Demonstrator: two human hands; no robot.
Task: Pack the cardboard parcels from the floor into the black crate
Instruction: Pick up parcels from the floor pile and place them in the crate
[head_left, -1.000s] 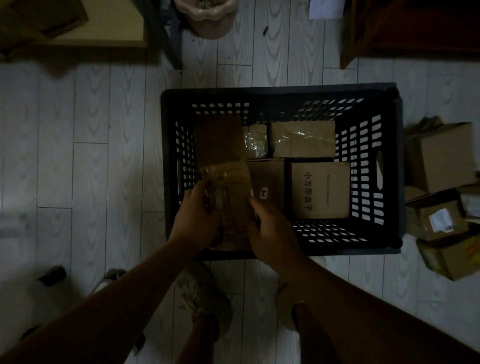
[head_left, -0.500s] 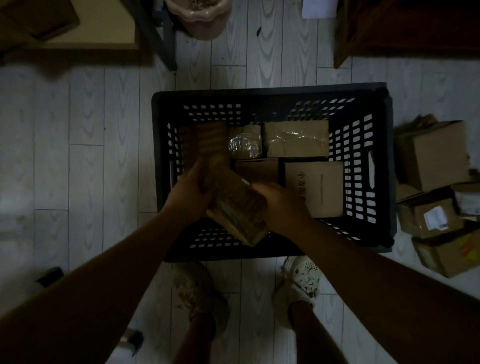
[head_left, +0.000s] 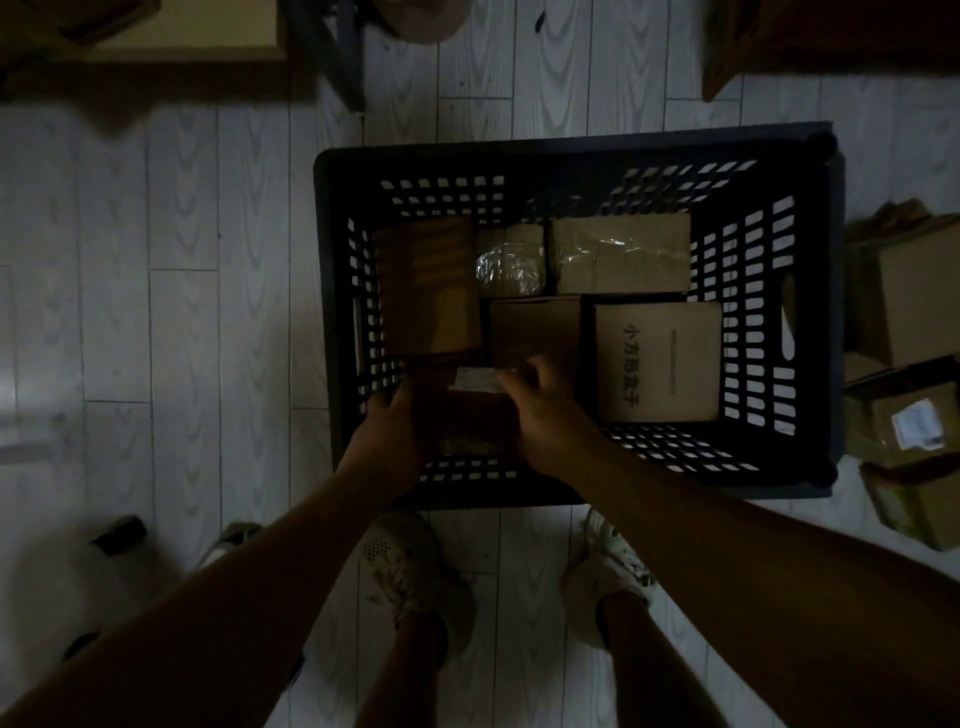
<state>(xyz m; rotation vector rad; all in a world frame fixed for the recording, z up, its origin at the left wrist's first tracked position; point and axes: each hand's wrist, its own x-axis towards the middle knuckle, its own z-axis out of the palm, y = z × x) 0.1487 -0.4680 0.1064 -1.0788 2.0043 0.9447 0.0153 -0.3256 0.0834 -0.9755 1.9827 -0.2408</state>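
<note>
The black crate (head_left: 576, 150) stands on the pale plank floor in front of my feet. Several cardboard parcels lie in it: a tall one (head_left: 431, 286) at the left, a taped one (head_left: 621, 254) at the back, a printed box (head_left: 657, 361) at the right. A dark parcel with a white label (head_left: 467, 410) sits low in the crate's near left corner. My left hand (head_left: 387, 436) grips its left side and my right hand (head_left: 545, 415) its right side.
More cardboard parcels (head_left: 914, 332) are piled on the floor right of the crate. Dark furniture (head_left: 810, 36) stands at the back right, a table leg (head_left: 332, 57) and a pale bin (head_left: 421, 21) behind the crate. My shoes (head_left: 415, 571) are just before the crate.
Both hands have turned the parcel from a tilted pose above the crate and lowered it flat into the near left corner. The view shifted left, so the crate appears further right.
</note>
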